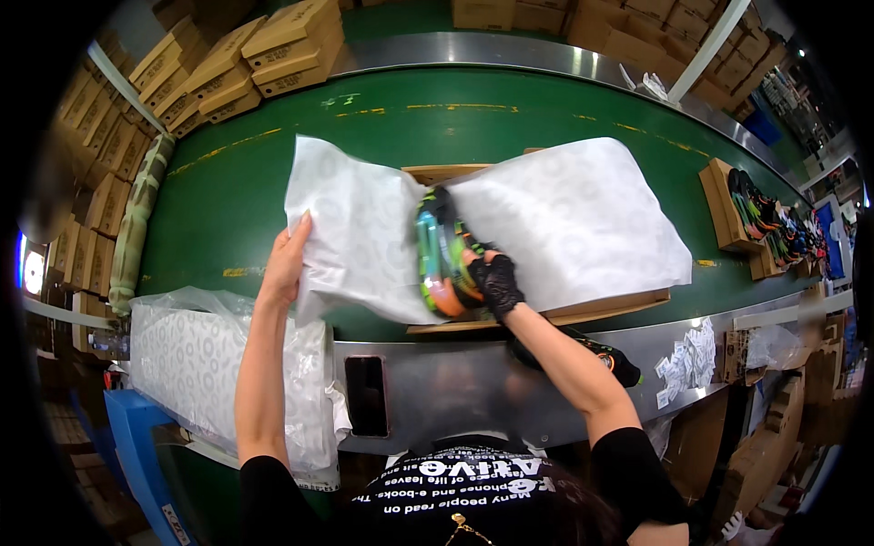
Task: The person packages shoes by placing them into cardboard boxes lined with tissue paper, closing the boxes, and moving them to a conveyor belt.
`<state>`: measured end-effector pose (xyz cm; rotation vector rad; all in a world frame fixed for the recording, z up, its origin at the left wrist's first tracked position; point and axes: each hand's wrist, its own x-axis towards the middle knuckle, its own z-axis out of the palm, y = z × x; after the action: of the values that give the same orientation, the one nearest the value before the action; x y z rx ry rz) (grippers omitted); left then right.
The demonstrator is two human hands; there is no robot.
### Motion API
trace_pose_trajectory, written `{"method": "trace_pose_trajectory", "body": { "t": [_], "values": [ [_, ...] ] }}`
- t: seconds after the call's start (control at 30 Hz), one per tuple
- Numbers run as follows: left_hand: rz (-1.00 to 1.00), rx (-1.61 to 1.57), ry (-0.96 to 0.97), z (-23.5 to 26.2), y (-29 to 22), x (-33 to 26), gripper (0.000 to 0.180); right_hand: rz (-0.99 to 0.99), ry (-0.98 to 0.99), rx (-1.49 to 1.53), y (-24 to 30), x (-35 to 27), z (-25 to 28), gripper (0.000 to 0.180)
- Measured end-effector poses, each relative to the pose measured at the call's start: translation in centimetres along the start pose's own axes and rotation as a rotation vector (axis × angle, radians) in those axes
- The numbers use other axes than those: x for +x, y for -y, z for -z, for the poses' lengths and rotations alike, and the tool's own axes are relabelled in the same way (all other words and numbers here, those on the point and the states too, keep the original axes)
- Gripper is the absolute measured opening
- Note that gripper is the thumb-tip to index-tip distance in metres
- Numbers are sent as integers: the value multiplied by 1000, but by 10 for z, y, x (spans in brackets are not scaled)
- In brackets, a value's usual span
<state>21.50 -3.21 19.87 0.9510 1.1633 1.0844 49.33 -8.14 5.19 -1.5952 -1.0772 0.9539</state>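
Observation:
My left hand (pixel 287 262) pinches the left edge of a sheet of white patterned tissue paper (pixel 353 214), holding it up. My right hand (pixel 497 284), in a black lace fingerless glove, grips a shoe (pixel 437 250) in black, green, blue and orange, which is slightly blurred. The shoe is over the middle of the paper, its sole turned to the left. Under the paper lies an open cardboard box (pixel 628 306), mostly covered. A second dark shoe (pixel 619 366) rests on the metal ledge, partly hidden behind my right forearm.
Spare tissue sheets in clear plastic (pixel 218 364) lie at the near left, beside a phone (pixel 367 396). Small white slips (pixel 689 362) are heaped at the near right. Stacked shoe boxes (pixel 291 50) stand far left. On the green belt (pixel 437 123), boxes of shoes (pixel 760 209) sit at right.

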Motion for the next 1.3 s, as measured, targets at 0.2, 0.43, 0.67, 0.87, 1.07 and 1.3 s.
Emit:
{"method": "trace_pose_trajectory", "body": {
  "t": [0.2, 0.43, 0.67, 0.87, 1.07, 1.3],
  "values": [
    [132, -143, 564, -102, 43, -5, 35, 154, 390, 89, 27, -31, -30, 35],
    [-779, 1492, 496, -99, 145, 2, 43, -239, -253, 522, 49, -52, 120, 56],
    [-523, 1735, 470, -116, 151, 10, 53, -128, -454, -348, 48, -169, 202, 40],
    [-721, 1035, 409, -133, 127, -39, 48, -90, -234, -686, 0, -206, 214, 33],
    [-830, 868, 729, -150, 96, -134, 73, 351, -26, -1014, 78, -199, 171, 25],
    [-519, 679, 432, -126, 65, -129, 55, 981, -16, -579, 160, -166, 119, 28]
  ]
}}
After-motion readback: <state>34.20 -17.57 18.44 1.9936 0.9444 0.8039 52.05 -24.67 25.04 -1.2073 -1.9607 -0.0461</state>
